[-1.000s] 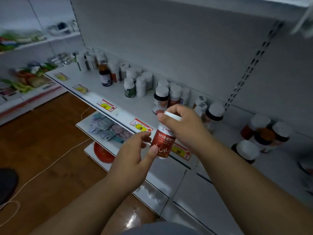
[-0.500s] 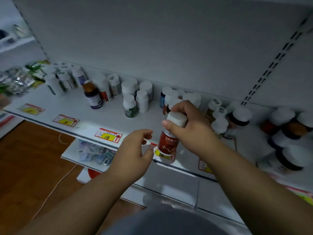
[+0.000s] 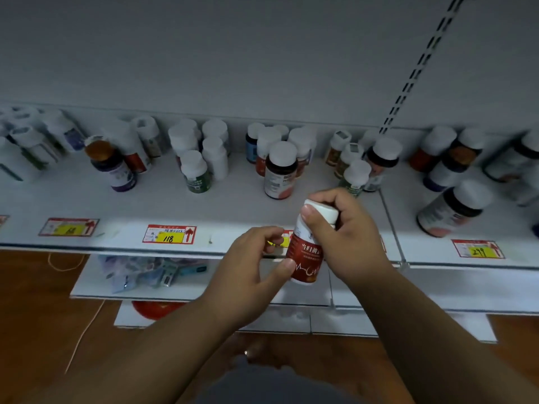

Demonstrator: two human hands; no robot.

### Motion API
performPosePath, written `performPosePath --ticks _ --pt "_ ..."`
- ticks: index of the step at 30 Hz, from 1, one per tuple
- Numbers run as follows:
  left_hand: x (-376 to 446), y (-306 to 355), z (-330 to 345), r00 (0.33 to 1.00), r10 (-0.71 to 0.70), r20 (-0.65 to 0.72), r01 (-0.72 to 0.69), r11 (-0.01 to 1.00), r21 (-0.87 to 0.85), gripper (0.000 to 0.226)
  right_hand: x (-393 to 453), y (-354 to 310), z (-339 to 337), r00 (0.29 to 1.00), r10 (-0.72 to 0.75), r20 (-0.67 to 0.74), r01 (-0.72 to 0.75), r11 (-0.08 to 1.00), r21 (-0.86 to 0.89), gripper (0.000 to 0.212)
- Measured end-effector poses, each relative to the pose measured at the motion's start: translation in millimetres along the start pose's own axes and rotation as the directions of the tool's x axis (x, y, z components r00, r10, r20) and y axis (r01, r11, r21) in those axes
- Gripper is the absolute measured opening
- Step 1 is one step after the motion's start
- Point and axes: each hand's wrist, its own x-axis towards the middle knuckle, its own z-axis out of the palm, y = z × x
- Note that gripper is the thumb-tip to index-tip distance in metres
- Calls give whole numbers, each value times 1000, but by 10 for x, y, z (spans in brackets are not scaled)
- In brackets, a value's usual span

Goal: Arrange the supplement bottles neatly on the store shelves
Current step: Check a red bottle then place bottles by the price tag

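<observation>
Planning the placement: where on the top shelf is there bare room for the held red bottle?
Bare strip along the shelf front, between the price tags and the bottle rows; widest between the green-label bottle and the dark bottle. The back rows are crowded. The right hand grips the red bottle.

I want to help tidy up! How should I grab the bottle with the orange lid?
Probably by its body, just under the lid. The orange-lid bottle stands upright and alone at the front, with open shelf before it, so reach straight in from the front, fingers round both sides.
</observation>
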Motion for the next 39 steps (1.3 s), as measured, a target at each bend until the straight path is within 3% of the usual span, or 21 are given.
performPosePath --ticks 6,11,18,27,34,39 --pt "-254 -100 -41 990 -89 -110 101 989 108 57 35 -26 143 996 -59 71 65 993 -95 11" --pt "-142 -210 -187 966 -141 -215 162 983 83 46 339 -98 388 979 -197 59 206 931 -302 29" --pt "207 -353 -303 958 -216 -188 228 973 44 45 657 -120 630 965 -245 97 262 855 -447 35" --pt "430 -423 -386 969 -205 -138 215 974 65 42 689 -107 677 968 -244 55 242 859 -452 36" --pt "521 -525 -422 975 -214 -65 221 967 126 40 740 35 790 982 -153 111 186 882 -433 32" --pt "551 -595 -391 971 -233 -49 237 965 114 38 710 147 770 969 -183 168 241 858 -455 30"
